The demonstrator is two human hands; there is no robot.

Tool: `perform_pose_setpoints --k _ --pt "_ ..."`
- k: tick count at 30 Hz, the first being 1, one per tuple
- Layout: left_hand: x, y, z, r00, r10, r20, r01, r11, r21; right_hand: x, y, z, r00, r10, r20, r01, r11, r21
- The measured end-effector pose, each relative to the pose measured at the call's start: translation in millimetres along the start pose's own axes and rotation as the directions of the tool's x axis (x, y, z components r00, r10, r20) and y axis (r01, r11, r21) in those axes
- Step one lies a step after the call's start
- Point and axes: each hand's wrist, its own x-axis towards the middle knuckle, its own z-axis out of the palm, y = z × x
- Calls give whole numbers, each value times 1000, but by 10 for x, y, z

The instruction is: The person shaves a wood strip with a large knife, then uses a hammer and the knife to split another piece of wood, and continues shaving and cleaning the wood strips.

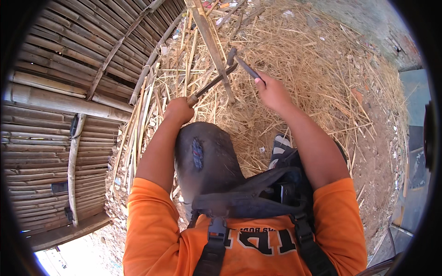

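Observation:
My left hand (179,110) is closed around the wooden handle of a machete-like blade (212,84), which points up and to the right. The dark blade crosses the lower part of a split bamboo or wooden strip (208,36). My right hand (275,95) grips the handle of a hammer (247,68). The hammer's head is just above the blade's tip, beside the strip; whether they touch I cannot tell. The strip slants from the top edge down to the straw in front of my left knee.
Loose straw (294,50) and thin bamboo slivers cover the ground ahead. A bamboo slat wall (60,92) runs along the left side. Bare dirt (373,198) lies at the right, with blue-grey panels (416,106) beyond. My bent left knee (207,152) is close below the blade.

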Motion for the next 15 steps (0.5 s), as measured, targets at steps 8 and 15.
perform_pose_setpoints --k 8,15 --pt "76 -111 110 1000 5 -8 -5 1000 -7 -83 -298 -222 999 34 -2 -32 965 259" --pt "10 -185 131 1000 -12 -17 12 1000 11 -18 -27 141 991 67 118 -87 981 176"
